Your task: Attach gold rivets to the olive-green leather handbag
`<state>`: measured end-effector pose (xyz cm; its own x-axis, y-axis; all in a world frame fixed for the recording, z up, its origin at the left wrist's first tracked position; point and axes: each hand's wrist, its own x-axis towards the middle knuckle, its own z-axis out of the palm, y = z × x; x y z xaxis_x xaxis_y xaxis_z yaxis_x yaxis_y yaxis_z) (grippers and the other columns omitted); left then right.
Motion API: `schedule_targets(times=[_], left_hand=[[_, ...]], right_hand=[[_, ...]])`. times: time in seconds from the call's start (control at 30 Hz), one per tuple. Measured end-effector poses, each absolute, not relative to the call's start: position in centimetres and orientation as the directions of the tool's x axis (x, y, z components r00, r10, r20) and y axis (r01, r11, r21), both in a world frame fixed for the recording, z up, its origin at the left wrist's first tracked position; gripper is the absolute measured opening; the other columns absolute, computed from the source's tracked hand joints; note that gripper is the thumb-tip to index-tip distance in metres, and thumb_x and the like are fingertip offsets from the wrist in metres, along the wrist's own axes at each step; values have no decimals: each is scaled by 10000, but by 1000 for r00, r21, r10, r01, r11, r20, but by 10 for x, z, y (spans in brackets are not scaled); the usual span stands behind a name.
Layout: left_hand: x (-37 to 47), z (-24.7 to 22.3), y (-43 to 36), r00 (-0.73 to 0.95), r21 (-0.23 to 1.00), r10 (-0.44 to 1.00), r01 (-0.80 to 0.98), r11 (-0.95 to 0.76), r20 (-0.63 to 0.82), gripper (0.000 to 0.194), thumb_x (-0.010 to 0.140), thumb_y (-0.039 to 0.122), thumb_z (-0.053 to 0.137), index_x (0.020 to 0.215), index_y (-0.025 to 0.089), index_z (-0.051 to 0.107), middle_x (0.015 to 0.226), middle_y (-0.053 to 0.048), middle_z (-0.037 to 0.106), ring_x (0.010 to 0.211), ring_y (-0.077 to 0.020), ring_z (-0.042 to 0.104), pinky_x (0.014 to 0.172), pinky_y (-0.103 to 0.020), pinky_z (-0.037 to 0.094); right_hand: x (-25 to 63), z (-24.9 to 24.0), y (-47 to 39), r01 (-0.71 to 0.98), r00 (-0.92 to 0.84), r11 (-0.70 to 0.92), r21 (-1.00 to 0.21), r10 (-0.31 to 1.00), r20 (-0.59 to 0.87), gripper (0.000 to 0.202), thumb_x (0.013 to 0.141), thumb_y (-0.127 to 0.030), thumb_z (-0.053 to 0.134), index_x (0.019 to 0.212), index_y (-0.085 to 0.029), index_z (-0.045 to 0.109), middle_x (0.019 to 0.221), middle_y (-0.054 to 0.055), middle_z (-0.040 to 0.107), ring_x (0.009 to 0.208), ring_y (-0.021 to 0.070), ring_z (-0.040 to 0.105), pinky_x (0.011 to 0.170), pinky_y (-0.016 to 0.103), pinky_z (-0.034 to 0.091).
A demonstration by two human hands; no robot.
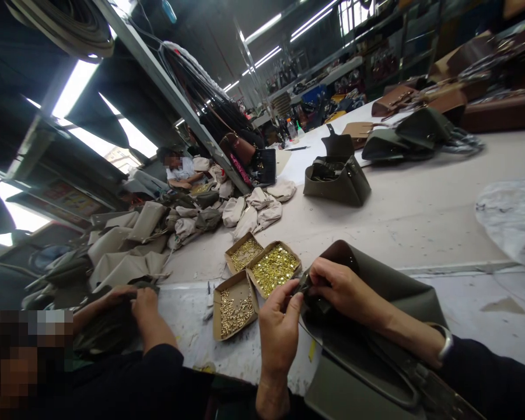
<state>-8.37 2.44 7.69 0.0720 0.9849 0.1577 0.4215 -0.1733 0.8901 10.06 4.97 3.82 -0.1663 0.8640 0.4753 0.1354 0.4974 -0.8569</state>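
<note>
A dark olive handbag lies on its side at the table's near edge, its opening facing me. My left hand pinches the bag's edge between thumb and fingers. Close beside it, my right hand has its fingers curled at the same edge, partly inside the bag. Whether a small fitting sits between my fingertips is hidden. Just left of my hands are a cardboard tray of round gold studs, a tray of flat gold pieces and a tray of smaller gold bits.
A co-worker's hands handle dark material at the left. Pale pouches and bag pieces are heaped beyond. An upright olive bag stands farther back; more bags lie at the upper right, and clear plastic at the right.
</note>
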Motion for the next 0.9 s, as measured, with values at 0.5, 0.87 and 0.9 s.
schedule_targets(times=[0.5, 0.87, 0.9], left_hand=[[-80, 83, 19, 167, 703, 917, 597, -387, 363, 260, 951, 195, 624, 1157, 267, 766, 1114, -27, 777, 1040, -181, 725, 952, -288, 565], [-77, 63, 27, -161, 911, 980, 409, -42, 118, 365, 862, 437, 709, 1118, 188, 784, 1151, -114, 781, 1101, -283, 718, 1032, -436, 566], [-78, 62, 27, -169, 918, 980, 395, -34, 109, 383, 859, 449, 713, 1126, 183, 780, 1155, -117, 779, 1103, -283, 716, 1035, -437, 564]], right_hand=[[98, 47, 53, 182, -205, 494, -850, 865, 459, 309, 714, 79, 503, 811, -212, 460, 765, -47, 469, 683, 143, 423, 616, 254, 299], [94, 38, 44, 273, -149, 551, -789, 834, 531, 243, 916, 10, 618, 922, -218, 534, 918, -11, 539, 787, 167, 548, 712, 271, 382], [93, 37, 44, 290, -146, 547, -785, 836, 529, 232, 925, -3, 636, 911, -215, 543, 893, -15, 550, 772, 166, 555, 707, 270, 385]])
